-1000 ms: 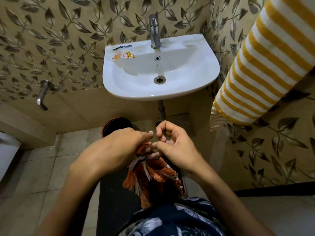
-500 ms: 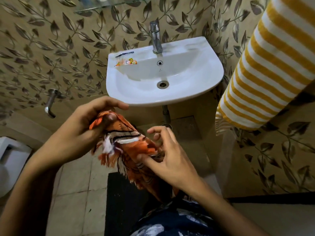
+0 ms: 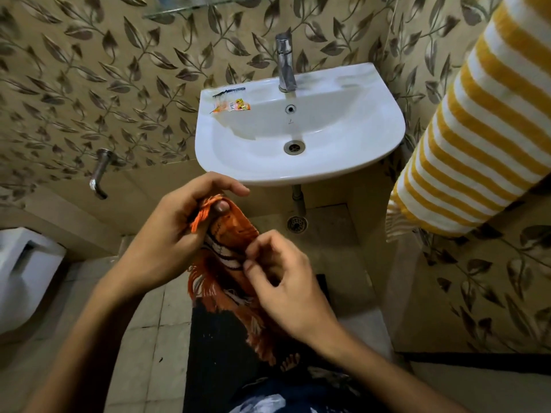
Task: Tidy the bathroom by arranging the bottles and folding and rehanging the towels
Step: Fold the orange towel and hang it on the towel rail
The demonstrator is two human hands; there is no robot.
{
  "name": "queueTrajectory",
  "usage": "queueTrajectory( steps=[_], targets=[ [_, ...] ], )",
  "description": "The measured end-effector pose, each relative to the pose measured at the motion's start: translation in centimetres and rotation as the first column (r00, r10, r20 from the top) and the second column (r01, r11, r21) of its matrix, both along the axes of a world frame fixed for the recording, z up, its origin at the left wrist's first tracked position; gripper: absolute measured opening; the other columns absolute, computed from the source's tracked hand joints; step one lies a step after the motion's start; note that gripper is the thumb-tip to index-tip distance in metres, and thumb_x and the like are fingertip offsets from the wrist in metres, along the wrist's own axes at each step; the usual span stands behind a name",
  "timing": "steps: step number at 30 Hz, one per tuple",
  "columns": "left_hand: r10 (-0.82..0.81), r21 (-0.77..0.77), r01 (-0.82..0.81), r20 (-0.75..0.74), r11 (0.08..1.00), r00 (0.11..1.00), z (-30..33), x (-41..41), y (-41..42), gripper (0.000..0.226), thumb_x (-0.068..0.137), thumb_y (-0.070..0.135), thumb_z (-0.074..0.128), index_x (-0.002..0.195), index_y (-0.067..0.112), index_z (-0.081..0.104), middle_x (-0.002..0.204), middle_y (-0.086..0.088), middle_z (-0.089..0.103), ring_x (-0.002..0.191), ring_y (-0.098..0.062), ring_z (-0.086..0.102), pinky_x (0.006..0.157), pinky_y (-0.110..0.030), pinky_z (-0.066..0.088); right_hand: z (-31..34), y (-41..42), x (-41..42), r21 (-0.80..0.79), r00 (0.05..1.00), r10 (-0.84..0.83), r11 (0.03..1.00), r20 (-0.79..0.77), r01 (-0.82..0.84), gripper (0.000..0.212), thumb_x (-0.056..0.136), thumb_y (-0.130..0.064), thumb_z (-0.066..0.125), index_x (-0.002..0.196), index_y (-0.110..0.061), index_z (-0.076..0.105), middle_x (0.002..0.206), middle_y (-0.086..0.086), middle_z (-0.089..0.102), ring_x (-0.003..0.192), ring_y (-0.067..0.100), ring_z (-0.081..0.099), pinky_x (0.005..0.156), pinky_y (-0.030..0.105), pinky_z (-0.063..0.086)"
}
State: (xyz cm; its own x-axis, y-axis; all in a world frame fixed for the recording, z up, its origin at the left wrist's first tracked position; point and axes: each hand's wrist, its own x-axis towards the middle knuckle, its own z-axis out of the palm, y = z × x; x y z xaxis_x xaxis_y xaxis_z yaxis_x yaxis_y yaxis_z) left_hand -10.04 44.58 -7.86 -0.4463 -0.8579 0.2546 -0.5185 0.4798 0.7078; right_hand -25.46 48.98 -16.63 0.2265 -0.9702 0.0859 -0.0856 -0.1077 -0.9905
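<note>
Orange fringed towel (image 3: 229, 251) held below wash basin (image 3: 298, 171). Left hand (image 3: 170, 236) clamped on upper corner, thumb pressing fringe. Right hand (image 3: 286, 281) pinching lower edge. Advice: match corners squarely, pull cloth taut, keep fringe off floor.

Left hand (image 3: 167, 234) is gripping the orange towel (image 3: 229, 263), thumb on top. Right hand (image 3: 286, 281) is pinching its edge at 4 o'clock.
</note>
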Motion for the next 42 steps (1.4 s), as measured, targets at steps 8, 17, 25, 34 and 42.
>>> queueTrajectory(
  steps=[8, 17, 25, 34, 42],
  targets=[
    [-0.114, -0.068, 0.109, -0.074, 0.992, 0.991, 0.8, -0.9, 0.4, 0.024, 0.090, 0.013, 0.043, 0.108, 0.024, 0.053, 0.091, 0.025, 0.060, 0.080, 0.003, 0.060, 0.070, -0.006, 0.044, -0.6, -1.0, -0.5, -0.288, 0.977, -0.209, 0.939, -0.051, 0.186, 0.017, 0.083, -0.018, 0.069, 0.097, -0.015, 0.059, 0.100, -0.005, 0.054, 0.096, 0.007, 0.055, 0.080, 0.025, 0.050],
    [0.027, -0.203, -0.050, -0.116, 0.978, 0.993, 1.5, -0.4, 0.5, 0.024, 0.092, 0.014, 0.044, 0.105, 0.030, 0.055, 0.087, 0.011, 0.059, 0.068, -0.004, 0.053, 0.060, -0.012, 0.043, -2.7, -1.4, -1.2, -0.208, 0.951, 0.032, 0.973, -0.307, -0.100, 0.015, 0.086, -0.016, 0.064, 0.095, -0.006, 0.072, 0.105, 0.000, 0.064, 0.093, 0.013, 0.063, 0.079, 0.033, 0.052],
    [0.291, -0.236, -0.323, -0.160, 0.916, 0.943, 1.8, 0.7, 0.4, 0.033, 0.093, 0.013, 0.044, 0.101, 0.044, 0.054, 0.088, 0.013, 0.059, 0.073, -0.009, 0.057, 0.058, -0.024, 0.053, -2.8, -1.7, -1.9, -0.274, 0.901, -0.168, 0.960, -0.400, 0.057, 0.021, 0.079, 0.001, 0.060, 0.095, -0.007, 0.071, 0.093, 0.003, 0.069, 0.085, 0.016, 0.065, 0.072, 0.015, 0.046],
    [0.690, -0.101, -0.696, -0.091, 0.711, 0.718, -0.1, 2.7, 0.0, 0.036, 0.087, 0.006, 0.038, 0.089, 0.037, 0.056, 0.087, 0.002, 0.060, 0.070, -0.004, 0.053, 0.057, -0.019, 0.039, -1.5, -1.7, -3.1, -0.307, 0.925, -0.276, 0.932, -0.261, 0.191, 0.013, 0.079, -0.005, 0.068, 0.081, -0.017, 0.072, 0.079, -0.012, 0.062, 0.075, 0.001, 0.059, 0.069, 0.006, 0.043],
    [0.070, 0.331, -0.214, 0.397, 0.919, 0.915, 0.5, 0.7, 2.4, 0.087, 0.040, 0.087, 0.057, 0.121, 0.065, 0.034, 0.106, 0.032, 0.049, 0.096, 0.013, 0.050, 0.084, -0.020, 0.043, 0.2, -0.6, -2.8, -0.218, 0.979, 0.000, 0.975, -0.205, -0.046, 0.013, 0.093, -0.023, 0.056, 0.083, -0.020, 0.064, 0.082, -0.009, 0.059, 0.082, 0.002, 0.056, 0.070, 0.012, 0.040]
  ],
)
